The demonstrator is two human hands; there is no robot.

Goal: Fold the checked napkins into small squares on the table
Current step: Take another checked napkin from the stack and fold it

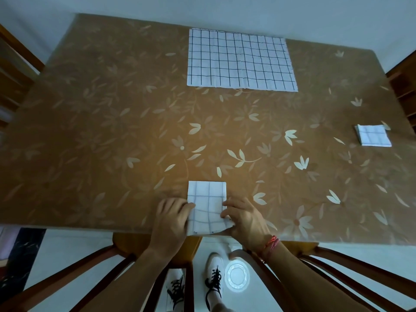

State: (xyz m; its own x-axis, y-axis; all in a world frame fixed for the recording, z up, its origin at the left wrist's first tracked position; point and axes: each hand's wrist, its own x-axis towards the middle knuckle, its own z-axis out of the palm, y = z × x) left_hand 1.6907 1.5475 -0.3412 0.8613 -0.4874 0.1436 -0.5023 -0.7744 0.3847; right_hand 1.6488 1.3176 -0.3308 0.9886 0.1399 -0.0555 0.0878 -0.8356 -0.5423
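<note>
A white napkin with dark checks, folded to a narrow rectangle (207, 206), lies at the table's near edge in front of me. My left hand (172, 219) grips its left side, fingers curled over the edge. My right hand (244, 221) grips its right side near the lower corner. A larger napkin stack, folded less (240, 60), lies flat at the far middle of the table. A small folded square napkin (373, 135) rests near the right edge.
The table (101, 131) wears a brown cloth with pale leaf prints. Wooden chairs stand at the left (15, 70), right (405, 91) and under the near edge (135, 242). Below, my white shoes (213, 275) and a round light patch on the floor show.
</note>
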